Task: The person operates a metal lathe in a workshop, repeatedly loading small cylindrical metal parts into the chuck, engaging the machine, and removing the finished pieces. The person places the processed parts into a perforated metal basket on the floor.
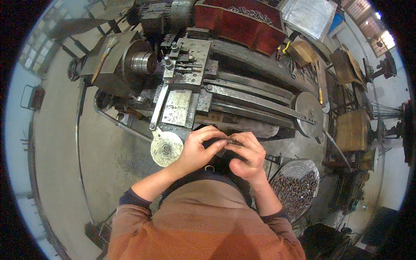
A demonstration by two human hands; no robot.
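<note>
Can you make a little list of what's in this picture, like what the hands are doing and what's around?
left hand: fingertips pinch a small dark metal part
right hand: grips the same part from the other side
machine: a metal lathe in front of the hands
handwheel: round, pale, left of the hands
basket: at the right, full of small dark pieces
floor: grey concrete

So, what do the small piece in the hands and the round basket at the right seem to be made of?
The small piece, pinched between the left hand and the right hand, looks like dark, dull metal, though it is too small to be sure. The basket looks like pale perforated metal; its wall shows rows of holes.
</note>
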